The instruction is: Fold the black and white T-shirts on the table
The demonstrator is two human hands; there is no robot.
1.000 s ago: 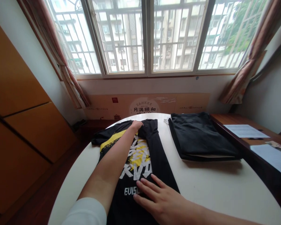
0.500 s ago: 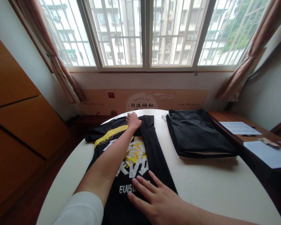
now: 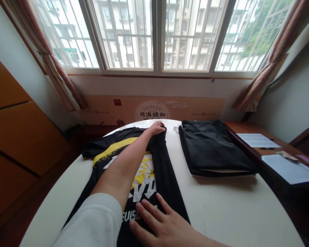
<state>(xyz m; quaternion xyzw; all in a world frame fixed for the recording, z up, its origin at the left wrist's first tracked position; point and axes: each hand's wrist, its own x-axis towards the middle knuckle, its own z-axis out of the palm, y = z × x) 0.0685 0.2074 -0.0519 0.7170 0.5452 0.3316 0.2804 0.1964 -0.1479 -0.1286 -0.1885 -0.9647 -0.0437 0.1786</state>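
Observation:
A black T-shirt [image 3: 164, 171] with a yellow and white print lies on the round white table [image 3: 234, 209]; its right side is folded inward. My left hand [image 3: 157, 128] reaches to the shirt's far end and its fingers are closed on the fabric at the top right corner. Flat on the shirt's near hem rests my right hand [image 3: 159, 224], fingers spread and holding nothing.
A folded black garment [image 3: 213, 147] lies on the table to the right of the shirt. Papers [image 3: 288, 168] lie on a dark wooden desk at the right. Behind the table are a printed cardboard panel [image 3: 154, 109], a barred window and curtains. A wooden cabinet stands at the left.
My left hand has slid right along the shirt's far edge to its top right corner. The view has shifted a little to the left. My right hand stays flat on the hem.

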